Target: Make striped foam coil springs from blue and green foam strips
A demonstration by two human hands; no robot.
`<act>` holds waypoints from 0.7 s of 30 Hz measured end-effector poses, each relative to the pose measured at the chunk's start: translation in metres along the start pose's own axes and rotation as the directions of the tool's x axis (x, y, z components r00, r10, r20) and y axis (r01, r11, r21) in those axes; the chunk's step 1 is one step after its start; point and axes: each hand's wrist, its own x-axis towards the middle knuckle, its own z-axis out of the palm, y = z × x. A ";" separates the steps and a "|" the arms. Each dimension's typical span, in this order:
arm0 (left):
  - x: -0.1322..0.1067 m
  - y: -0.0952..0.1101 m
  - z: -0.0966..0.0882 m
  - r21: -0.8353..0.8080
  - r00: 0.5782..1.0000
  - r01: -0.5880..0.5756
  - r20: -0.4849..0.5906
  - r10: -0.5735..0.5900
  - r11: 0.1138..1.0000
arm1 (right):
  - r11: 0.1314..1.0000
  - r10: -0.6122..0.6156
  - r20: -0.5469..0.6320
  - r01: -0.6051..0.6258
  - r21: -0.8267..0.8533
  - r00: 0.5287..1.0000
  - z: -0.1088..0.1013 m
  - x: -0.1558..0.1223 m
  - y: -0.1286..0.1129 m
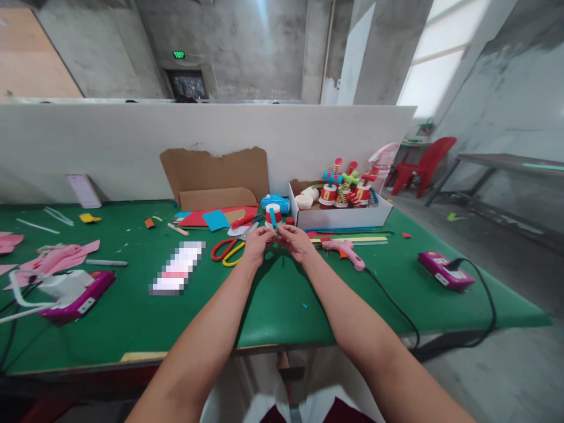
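Note:
My left hand (259,244) and my right hand (296,242) meet over the middle of the table, fingertips pinched together. Between them a narrow blue strip (272,218) sticks up, likely paper; its lower end is hidden by my fingers. Just behind it stands a red and white paper cup (274,210). Scissors (234,244) with one red and one yellow handle lie beside my left hand. To the right of my right hand rests a pink hot glue gun (346,251), its cord running to the table's front edge.
A white box (343,220) at the back right holds several decorated cup figures. Coloured paper (215,220) and cardboard (215,173) lie or lean at the back. Purple power strips (445,270) sit at both sides, and a grey marker (107,263) lies left.

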 end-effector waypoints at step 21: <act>0.002 -0.006 -0.001 0.119 0.994 -0.109 -0.011 0.111 0.987 | 0.988 -0.107 -0.136 0.090 -0.127 0.985 0.003 0.001 0.000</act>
